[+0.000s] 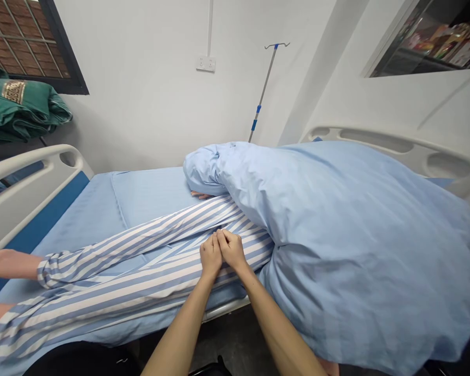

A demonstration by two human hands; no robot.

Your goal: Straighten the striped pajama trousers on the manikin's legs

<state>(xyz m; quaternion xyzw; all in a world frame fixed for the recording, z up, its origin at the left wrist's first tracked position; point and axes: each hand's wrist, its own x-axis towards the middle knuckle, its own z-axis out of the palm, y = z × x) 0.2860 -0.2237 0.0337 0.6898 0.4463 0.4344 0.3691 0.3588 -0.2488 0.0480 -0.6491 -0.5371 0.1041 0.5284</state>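
My left hand (211, 256) and my right hand (231, 247) are both closed into fists, side by side and touching at the thumbs. Nothing shows in either one. They are over the upper legs of a figure lying on the bed, in blue-and-white striped trousers (133, 269). No stripes bunch up around my fingers. A light blue quilt (348, 230) is heaped over the figure's upper body, to the right of my hands. Fingers (199, 195) of the lying figure peek out from under the quilt's edge. At the left, a bare foot (13, 263) extends past the trouser cuff.
The bed sheet (141, 193) is light blue. White bed boards stand at the left (35, 177) and right (368, 138) ends. Behind the bed rises an IV pole (263, 94). Folded green cloth (23, 107) lies by the window. A dark object (82, 360) is at the near edge.
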